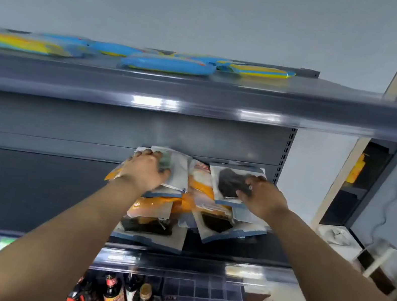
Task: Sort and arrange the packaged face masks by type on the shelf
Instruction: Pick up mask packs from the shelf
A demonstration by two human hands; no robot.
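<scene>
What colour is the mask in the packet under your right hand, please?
Black, inside a clear packet with a blue bottom edge; the head view shows it.
</scene>
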